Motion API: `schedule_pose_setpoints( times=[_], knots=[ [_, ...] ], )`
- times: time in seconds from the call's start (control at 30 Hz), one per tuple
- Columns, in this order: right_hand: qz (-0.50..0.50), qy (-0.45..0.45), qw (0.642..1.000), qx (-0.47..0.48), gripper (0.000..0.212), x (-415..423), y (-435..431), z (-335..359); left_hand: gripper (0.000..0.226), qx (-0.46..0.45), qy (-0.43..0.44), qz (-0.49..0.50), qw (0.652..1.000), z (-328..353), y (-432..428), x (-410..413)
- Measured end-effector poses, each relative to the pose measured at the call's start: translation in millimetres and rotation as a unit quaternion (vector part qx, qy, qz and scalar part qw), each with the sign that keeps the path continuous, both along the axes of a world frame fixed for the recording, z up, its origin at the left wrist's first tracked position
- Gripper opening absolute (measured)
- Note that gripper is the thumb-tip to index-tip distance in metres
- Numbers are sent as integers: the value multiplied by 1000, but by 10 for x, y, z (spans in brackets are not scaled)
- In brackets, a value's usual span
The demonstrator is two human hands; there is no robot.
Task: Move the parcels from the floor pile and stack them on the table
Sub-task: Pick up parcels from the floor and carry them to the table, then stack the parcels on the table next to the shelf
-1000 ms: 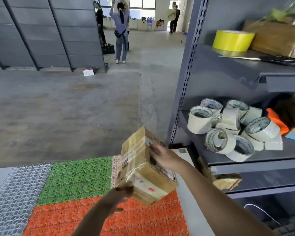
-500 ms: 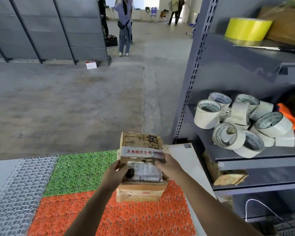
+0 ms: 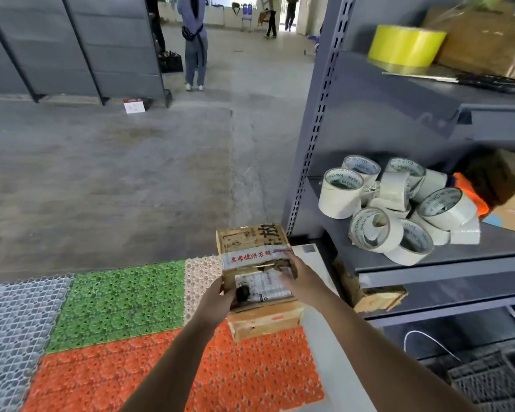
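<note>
A taped brown cardboard parcel (image 3: 250,243) with a white shipping label lies flat on the table (image 3: 315,340), at the far right edge of the coloured mats. My left hand (image 3: 216,300) grips its near left edge, with the thumb on top. Over the top right of the parcel lies my right hand (image 3: 299,278), its fingers laid across the label. No floor pile is in view.
Green (image 3: 125,298), orange (image 3: 173,373) and clear (image 3: 15,331) plastic mats cover the table. A grey metal shelf (image 3: 428,266) stands close on the right, holding several white tape rolls (image 3: 378,230) and a yellow roll (image 3: 405,44). People stand on the far concrete floor.
A second ago the parcel was tilted in the air between both hands. It now lies flat on the table near the shelf, both hands still on it.
</note>
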State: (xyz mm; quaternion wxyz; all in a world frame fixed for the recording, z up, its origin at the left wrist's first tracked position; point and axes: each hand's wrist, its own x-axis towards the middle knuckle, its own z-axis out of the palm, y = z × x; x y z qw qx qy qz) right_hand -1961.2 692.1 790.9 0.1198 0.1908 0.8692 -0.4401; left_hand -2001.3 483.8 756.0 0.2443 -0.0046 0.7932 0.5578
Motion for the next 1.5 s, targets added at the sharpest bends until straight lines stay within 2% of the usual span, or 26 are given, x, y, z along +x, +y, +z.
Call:
schedule_pose_setpoints(
  times=[0.1,0.27,0.43,0.57,0.67,0.73,0.87,1.0,1.1,1.23,1.4,1.5],
  knots=[
    [15,2,1000,9,53,-64,-26,7,34,6,2,-1,1000,21,-64,-63],
    [20,-36,997,67,60,-143,-77,-173,33,-8,4,-49,999,106,-47,-34],
    [6,-33,986,165,59,-15,-220,-91,61,-41,-62,-18,997,75,-206,-23],
    [-18,-35,978,206,63,112,-366,-32,52,-26,-69,-72,995,133,-285,4],
    [-24,-29,972,231,58,214,-528,7,56,-45,-57,-109,991,151,-354,40],
    [-15,-22,967,253,56,278,-645,58,60,-60,-68,-103,991,183,-446,72],
    [11,-18,960,280,55,369,-896,207,50,-82,-65,-68,992,285,-721,137],
    [47,21,967,251,54,492,-1187,391,45,-61,-68,-13,996,440,-1004,355],
    [97,69,971,207,39,621,-1506,516,44,-32,-60,47,997,557,-1278,662],
    [181,105,965,157,51,866,-2079,521,37,-5,-34,143,989,654,-1813,1341],
    [269,119,952,81,49,1531,-3066,442,30,-43,-17,248,968,761,-2550,2581],
    [340,123,932,32,45,2034,-3648,423,23,-78,-26,308,948,847,-3026,3282]
  ],
)
